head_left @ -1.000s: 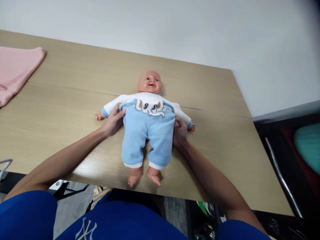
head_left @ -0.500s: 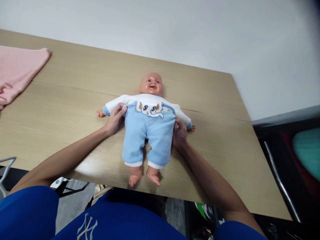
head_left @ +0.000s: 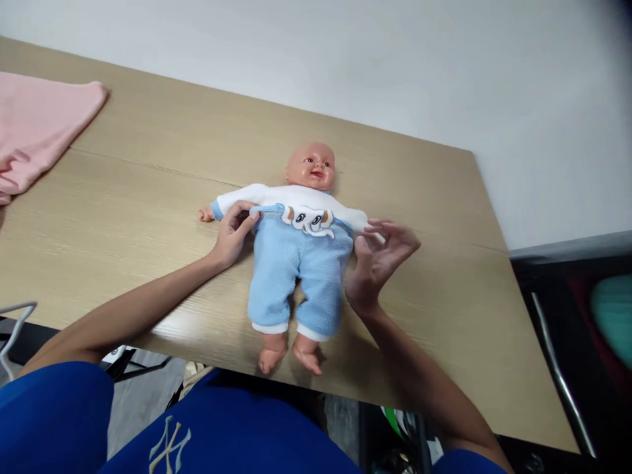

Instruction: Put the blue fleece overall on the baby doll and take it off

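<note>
A baby doll (head_left: 312, 167) lies on its back on the wooden table (head_left: 148, 224), feet toward me. It wears a white long-sleeved top (head_left: 247, 194) with blue cuffs and light blue fleece trousers (head_left: 276, 263). An elephant face (head_left: 311, 220) with brown-edged ears decorates the chest. My left hand (head_left: 236, 232) pinches the waist edge of the trousers at the left side, thumb on top. Beside the right side of the waist, my right hand (head_left: 380, 260) has its fingers spread apart and holds nothing. It covers the doll's hand and cuff on that side.
A pink cloth (head_left: 44, 125) lies at the table's far left. Behind the table rises a white wall (head_left: 316, 66). A dark chair-like object with a metal bar (head_left: 557, 375) stands past the right edge. A white metal frame piece (head_left: 17, 329) shows at lower left.
My right hand has let go of the trousers' side, opened and moved up and outward. My left hand keeps its pinch at the waist. The view has shifted slightly.
</note>
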Demonstrator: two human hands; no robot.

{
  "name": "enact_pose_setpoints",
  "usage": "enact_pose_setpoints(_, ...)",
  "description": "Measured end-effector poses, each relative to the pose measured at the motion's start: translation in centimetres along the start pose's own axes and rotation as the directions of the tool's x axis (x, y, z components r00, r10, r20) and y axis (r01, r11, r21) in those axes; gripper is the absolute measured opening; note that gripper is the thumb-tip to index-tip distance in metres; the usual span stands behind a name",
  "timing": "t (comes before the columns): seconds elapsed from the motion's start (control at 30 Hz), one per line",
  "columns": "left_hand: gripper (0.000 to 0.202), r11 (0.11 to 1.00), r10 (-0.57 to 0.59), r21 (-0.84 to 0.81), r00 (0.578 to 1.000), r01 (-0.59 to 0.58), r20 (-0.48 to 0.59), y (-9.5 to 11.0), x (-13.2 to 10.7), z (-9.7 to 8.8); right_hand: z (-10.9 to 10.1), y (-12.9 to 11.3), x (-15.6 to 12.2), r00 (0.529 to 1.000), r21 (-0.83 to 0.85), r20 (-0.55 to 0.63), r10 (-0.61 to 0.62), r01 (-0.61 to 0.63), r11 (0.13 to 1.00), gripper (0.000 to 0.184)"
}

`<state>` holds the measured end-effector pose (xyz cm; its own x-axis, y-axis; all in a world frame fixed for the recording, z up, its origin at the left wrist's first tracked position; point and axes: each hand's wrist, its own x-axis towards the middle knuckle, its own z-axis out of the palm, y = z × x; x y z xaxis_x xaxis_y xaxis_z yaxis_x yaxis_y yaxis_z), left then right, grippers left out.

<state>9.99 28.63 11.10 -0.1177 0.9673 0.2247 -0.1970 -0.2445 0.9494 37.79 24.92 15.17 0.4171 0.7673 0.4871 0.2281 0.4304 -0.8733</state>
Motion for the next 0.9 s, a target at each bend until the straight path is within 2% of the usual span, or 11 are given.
enact_pose_setpoints(0.07,0.054,1.0,0.029,0.011,1.0,-0.029,-0.004,0.3,-0.1,0.2,1.6,-2.3,1.6,0.971,-0.046,0.22,-0.09,0.102,0.994,0.021)
enact_pose_setpoints(0.17,0.055,0.999,0.04,0.013,0.999,-0.04,0.004,0.6,-0.3,0.3,6.5,-3.5,5.0,0.786,-0.012,0.6,-0.145,0.19,0.982,0.021)
enact_pose_setpoints(0.27,0.056,0.999,0.051,0.016,0.999,-0.051,0.005,0.6,-0.4,0.3,13.5,-1.5,8.4,0.5,0.055,0.845,-0.192,0.274,0.96,0.034)
enact_pose_setpoints(0.4,0.059,0.996,0.076,0.043,0.997,-0.075,-0.023,0.6,-0.6,0.4,21.3,2.3,10.8,0.035,0.064,0.996,-0.087,0.425,0.903,0.056)
enact_pose_setpoints(0.43,0.059,0.995,0.079,0.055,0.996,-0.078,-0.029,0.5,-0.6,0.4,22.5,2.9,10.9,-0.043,0.079,0.997,-0.066,0.465,0.882,0.058)
enact_pose_setpoints(0.5,0.056,0.993,0.093,0.076,0.995,-0.09,-0.033,0.5,-0.7,0.4,23.6,3.4,10.7,-0.12,0.106,0.991,-0.05,0.521,0.847,0.056)
enact_pose_setpoints(0.6,0.05,0.989,0.13,0.082,0.991,-0.127,-0.034,0.5,-0.9,0.4,22.9,3.1,10.0,-0.065,0.11,0.994,-0.089,0.539,0.835,0.044)
enact_pose_setpoints(0.67,0.047,0.977,0.181,0.125,0.982,-0.175,-0.044,0.5,-1.1,0.3,21.9,3.0,9.6,0.064,0.105,0.986,-0.155,0.485,0.868,0.041)
enact_pose_setpoints(0.73,0.044,0.943,0.264,0.228,0.962,-0.242,-0.068,0.5,-1.4,0.0,20.9,3.1,9.6,0.236,0.1,0.952,-0.197,0.369,0.924,0.043)
enact_pose_setpoints(0.8,0.04,0.897,0.344,0.33,0.933,-0.294,-0.102,0.3,-1.8,-0.2,20.2,3.5,9.9,0.345,0.098,0.923,-0.171,0.217,0.971,0.045)
enact_pose_setpoints(0.9,0.044,0.871,0.397,0.38,0.902,-0.311,-0.17,-0.1,-2.2,-0.4,19.3,4.0,10.7,0.328,0.116,0.937,-0.12,0.034,0.993,0.045)
